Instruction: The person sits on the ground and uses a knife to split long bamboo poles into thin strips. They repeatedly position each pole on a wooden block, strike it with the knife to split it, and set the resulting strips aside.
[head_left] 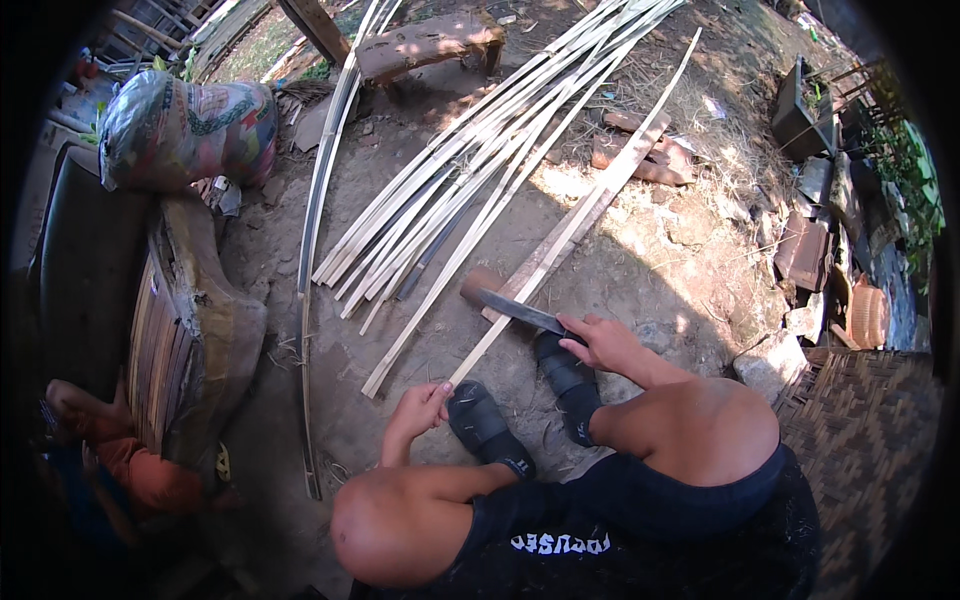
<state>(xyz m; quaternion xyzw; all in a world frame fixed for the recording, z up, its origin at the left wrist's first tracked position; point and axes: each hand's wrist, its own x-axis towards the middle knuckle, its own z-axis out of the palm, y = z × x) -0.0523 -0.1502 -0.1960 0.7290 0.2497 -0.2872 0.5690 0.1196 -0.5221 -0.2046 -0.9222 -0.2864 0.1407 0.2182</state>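
Observation:
My left hand [418, 412] pinches the near end of a long pale strip [478, 352], which looks like split bamboo. The strip slants away from me along a flat brown plank [540, 243]. In my right hand [602, 346] is the handle of a long dark-bladed knife [520, 308]. Its blade lies across the strip just above my feet, pointing left. Near the blade's tip, a short round wooden block [483, 286] sits by the plank's near end. Whether the edge bites into the strip is too small to tell.
A loose pile of pale strips [440, 200] lies left of the plank. Farther left are long bent strips [312, 260], a stuffed plastic sack [188, 130] and a seated person [150, 470]. A low bench [432, 46] stands beyond; a woven mat [860, 430] is at right.

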